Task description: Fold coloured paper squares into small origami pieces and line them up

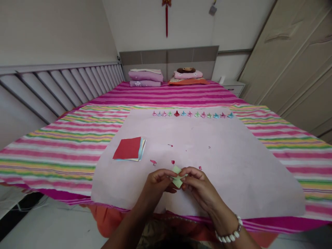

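A small piece of folded light green paper (177, 180) is held up between both hands, above the near part of a pale sheet (228, 166). My left hand (160, 180) pinches its left side between thumb and fingers. On the other side my right hand (196, 181), with a bead bracelet on its wrist, pinches the right corner. The paper looks creased, with points at top and bottom. To the left lies a stack of square coloured paper (127, 148), red on top. Several small folded paper shapes in pink, blue, green and red, such as a red one (176, 113), stand along the sheet's far edge.
Small dark red marks or scraps, one a pinkish mark (153, 162), are scattered on the sheet. The bed has a striped cover (64, 148). Folded purple bedding (145, 76) and a pink pile (188, 75) lie by the headboard. A slatted rail (64, 84) runs at left.
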A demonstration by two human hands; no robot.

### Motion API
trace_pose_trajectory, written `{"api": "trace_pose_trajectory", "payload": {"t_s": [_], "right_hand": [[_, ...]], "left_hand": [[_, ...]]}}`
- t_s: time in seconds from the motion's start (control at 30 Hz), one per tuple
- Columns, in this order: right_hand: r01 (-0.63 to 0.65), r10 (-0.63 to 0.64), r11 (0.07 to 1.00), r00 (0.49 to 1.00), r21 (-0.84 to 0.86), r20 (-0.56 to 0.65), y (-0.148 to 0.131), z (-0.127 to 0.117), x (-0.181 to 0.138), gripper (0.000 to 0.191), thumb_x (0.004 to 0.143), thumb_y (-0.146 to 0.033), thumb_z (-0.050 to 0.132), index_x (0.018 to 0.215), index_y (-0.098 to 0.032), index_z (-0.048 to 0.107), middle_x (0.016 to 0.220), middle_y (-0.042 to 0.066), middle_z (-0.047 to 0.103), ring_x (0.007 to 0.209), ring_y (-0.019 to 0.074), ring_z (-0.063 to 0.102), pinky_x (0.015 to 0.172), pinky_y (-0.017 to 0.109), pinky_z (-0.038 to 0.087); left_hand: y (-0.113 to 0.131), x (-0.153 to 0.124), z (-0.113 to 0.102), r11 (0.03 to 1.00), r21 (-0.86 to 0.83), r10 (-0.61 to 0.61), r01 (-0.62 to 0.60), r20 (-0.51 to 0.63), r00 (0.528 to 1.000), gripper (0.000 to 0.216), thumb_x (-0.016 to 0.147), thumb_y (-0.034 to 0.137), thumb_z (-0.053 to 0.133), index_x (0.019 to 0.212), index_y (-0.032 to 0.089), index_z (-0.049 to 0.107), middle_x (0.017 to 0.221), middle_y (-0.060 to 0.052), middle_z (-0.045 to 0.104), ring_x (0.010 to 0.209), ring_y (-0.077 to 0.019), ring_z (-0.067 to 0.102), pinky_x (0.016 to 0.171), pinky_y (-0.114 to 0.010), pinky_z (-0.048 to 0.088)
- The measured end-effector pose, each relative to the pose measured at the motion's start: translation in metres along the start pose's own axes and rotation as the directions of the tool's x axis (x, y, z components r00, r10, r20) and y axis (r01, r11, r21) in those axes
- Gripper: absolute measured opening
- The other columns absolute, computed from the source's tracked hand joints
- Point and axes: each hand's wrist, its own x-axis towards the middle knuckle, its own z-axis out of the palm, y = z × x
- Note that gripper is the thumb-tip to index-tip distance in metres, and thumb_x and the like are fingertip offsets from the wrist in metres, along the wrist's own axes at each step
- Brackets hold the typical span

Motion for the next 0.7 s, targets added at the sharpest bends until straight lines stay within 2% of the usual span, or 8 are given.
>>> {"api": "trace_pose_trajectory", "payload": {"t_s": [0.17,0.3,0.43,0.53,0.7], "right_hand": [[0.009,-0.01,1.0,0.999,0.019,0.053,-0.0031,-0.0018,-0.0014,0.011,0.061,-0.012,0.067,0.07,-0.017,0.072,0.06,0.0,0.065,0.055,0.0103,0.055,0.055,0.021,0.043],[0.021,-0.023,1.0,0.996,0.016,0.091,-0.0029,-0.0023,-0.0012,0.006,0.067,-0.02,0.068,0.071,-0.016,0.071,0.061,0.001,0.064,0.057,0.0118,0.055,0.057,0.024,0.043],[0.081,-0.084,0.986,0.996,-0.143,-0.017,0.0005,-0.0005,0.0003,0.016,0.063,-0.028,0.08,0.068,-0.018,0.069,0.052,-0.003,0.058,0.049,0.0098,0.048,0.05,0.023,0.037],[0.119,-0.141,0.973,0.985,-0.197,-0.102,0.0025,0.0003,0.0018,0.022,0.058,-0.031,0.084,0.07,-0.019,0.07,0.05,-0.005,0.054,0.048,0.0096,0.046,0.048,0.022,0.036],[0.192,-0.22,0.955,0.97,-0.224,-0.105,0.0013,-0.0011,0.0024,0.023,0.058,-0.032,0.084,0.071,-0.02,0.07,0.058,-0.004,0.057,0.053,0.0101,0.047,0.052,0.023,0.04]], "left_hand": [[0.0003,-0.0021,-0.0017,0.999,-0.033,-0.019,0.019,-0.001,1.0,0.018,0.069,0.027,0.069,0.081,0.014,0.074,0.069,-0.004,0.073,0.063,-0.0156,0.067,0.067,-0.029,0.054],[0.0013,-0.0017,0.0008,1.0,0.014,-0.004,0.004,-0.009,1.0,0.023,0.07,0.034,0.07,0.079,0.013,0.075,0.07,-0.006,0.074,0.065,-0.0165,0.066,0.067,-0.029,0.053],[-0.0009,-0.0011,0.0059,0.987,0.146,0.078,-0.071,-0.045,0.996,0.021,0.066,0.032,0.075,0.077,0.014,0.075,0.067,-0.005,0.074,0.065,-0.0173,0.066,0.063,-0.028,0.053],[-0.0026,-0.0024,0.008,0.974,0.189,0.139,-0.126,-0.055,0.989,0.023,0.071,0.033,0.071,0.085,0.016,0.075,0.074,-0.006,0.076,0.069,-0.0186,0.067,0.065,-0.029,0.054],[-0.0017,-0.0043,0.0054,0.928,0.301,0.24,-0.218,-0.04,0.97,0.024,0.075,0.029,0.066,0.095,0.018,0.074,0.081,-0.005,0.075,0.074,-0.0187,0.067,0.069,-0.028,0.053]]}}
